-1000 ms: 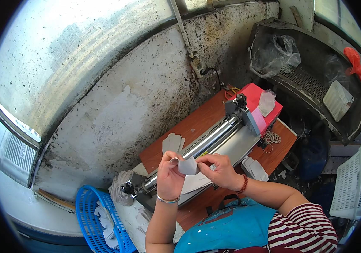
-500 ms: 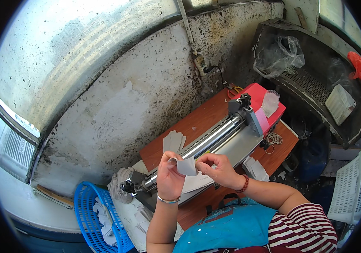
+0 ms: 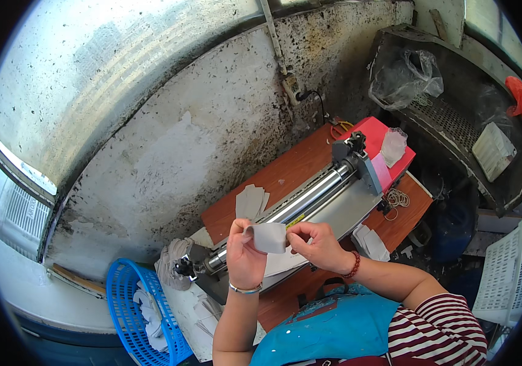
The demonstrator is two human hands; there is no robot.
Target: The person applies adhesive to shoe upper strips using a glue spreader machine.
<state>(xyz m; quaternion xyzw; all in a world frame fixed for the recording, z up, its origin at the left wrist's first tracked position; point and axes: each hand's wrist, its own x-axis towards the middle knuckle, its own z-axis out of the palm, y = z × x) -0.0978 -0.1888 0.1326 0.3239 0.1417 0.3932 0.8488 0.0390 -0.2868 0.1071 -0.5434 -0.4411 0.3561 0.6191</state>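
Note:
A curled white piece of thin sheet material (image 3: pixel 270 238) is held up in front of me, above the roller machine (image 3: pixel 307 200). My left hand (image 3: pixel 246 259) grips its rolled left end between thumb and fingers. At its right edge, the fingers of my right hand (image 3: pixel 319 243) are pinched together on or right against it. Beneath my hands, more white sheets (image 3: pixel 285 262) lie on the machine's near metal plate, partly hidden. Long polished rollers run from lower left to upper right, with a black knob at each end.
White cut pieces (image 3: pixel 252 202) lie behind the machine, and another stack (image 3: pixel 369 243) sits to its right. A blue basket (image 3: pixel 114 293) with white scraps stands at lower left. On the right are a white basket (image 3: pixel 511 274), string (image 3: pixel 397 197) and a dark metal trough (image 3: pixel 456 131).
The white piece has turned slightly, so more of its flat face shows. Both hands stay almost in the same place.

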